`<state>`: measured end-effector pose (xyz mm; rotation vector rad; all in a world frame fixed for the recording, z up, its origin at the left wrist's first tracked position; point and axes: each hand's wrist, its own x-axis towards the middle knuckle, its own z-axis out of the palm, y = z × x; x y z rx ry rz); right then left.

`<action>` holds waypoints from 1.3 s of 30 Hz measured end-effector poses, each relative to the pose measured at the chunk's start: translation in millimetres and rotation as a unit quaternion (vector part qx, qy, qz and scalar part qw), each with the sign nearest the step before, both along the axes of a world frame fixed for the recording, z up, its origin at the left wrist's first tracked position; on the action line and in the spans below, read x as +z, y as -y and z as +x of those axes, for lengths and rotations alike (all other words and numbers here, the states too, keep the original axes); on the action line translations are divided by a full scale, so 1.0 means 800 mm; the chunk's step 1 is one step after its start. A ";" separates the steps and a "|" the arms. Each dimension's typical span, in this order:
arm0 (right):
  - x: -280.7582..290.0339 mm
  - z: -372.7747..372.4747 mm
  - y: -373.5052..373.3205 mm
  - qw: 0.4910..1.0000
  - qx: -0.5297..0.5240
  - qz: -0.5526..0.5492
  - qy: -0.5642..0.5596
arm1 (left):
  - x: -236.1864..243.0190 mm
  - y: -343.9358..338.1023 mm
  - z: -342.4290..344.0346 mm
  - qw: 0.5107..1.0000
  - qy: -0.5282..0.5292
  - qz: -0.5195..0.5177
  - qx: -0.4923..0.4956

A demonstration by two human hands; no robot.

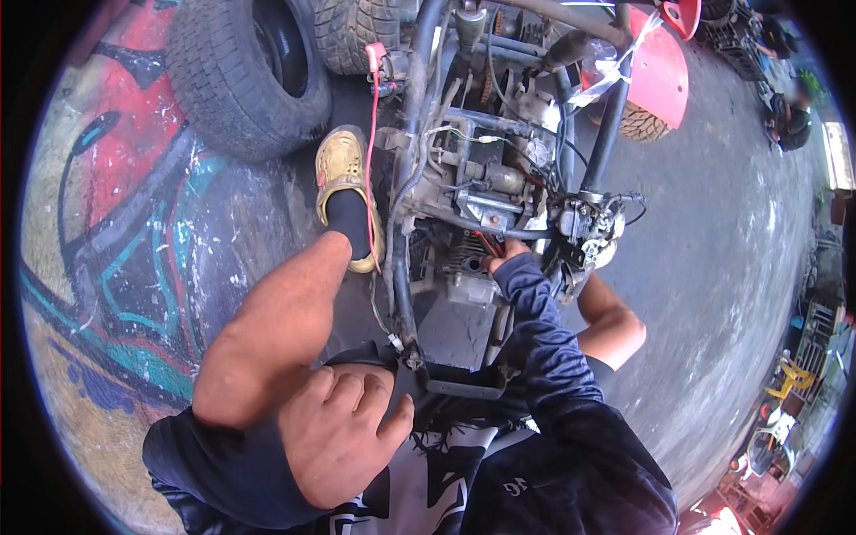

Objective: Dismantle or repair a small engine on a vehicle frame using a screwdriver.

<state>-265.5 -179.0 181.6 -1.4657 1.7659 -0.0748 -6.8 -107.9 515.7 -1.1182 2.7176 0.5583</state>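
Observation:
My left hand (pixel 343 428) lies by my bent left leg, its fingers loosely bent and thumb apart, holding nothing. My right hand (pixel 508 257) reaches into the tubular vehicle frame (pixel 406 303). Its fingers close around a red-and-black handled tool (pixel 487 242) that looks like pliers; the hand and engine parts hide its working end. Just below that hand is the finned engine cylinder (pixel 473 287). To the right of the hand, a carburetor (pixel 584 218) with cables sits beside the frame tube.
A large tyre (pixel 241 76) and a knobbly tyre (pixel 357 36) stand at the far left. A red cable (pixel 369 160) runs down past my yellow clog (pixel 341 165). Loose wires cross the frame. A red fender (pixel 658 71) is at the far right, and a person (pixel 789 120) is beyond.

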 end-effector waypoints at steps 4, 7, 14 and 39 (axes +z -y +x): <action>0.030 0.011 0.007 0.999 0.019 -0.023 0.019 | 0.001 0.003 0.001 1.000 -0.015 -0.008 0.006; 0.014 0.014 0.003 0.996 0.016 -0.068 0.062 | 0.007 0.003 0.002 1.000 0.002 0.007 0.010; -0.020 -0.003 0.000 0.991 -0.020 -0.087 0.098 | 0.005 0.004 0.002 1.000 -0.007 0.011 0.009; -0.011 -0.034 0.012 0.784 -0.353 0.332 0.388 | 0.003 0.018 0.004 0.999 0.031 0.037 0.018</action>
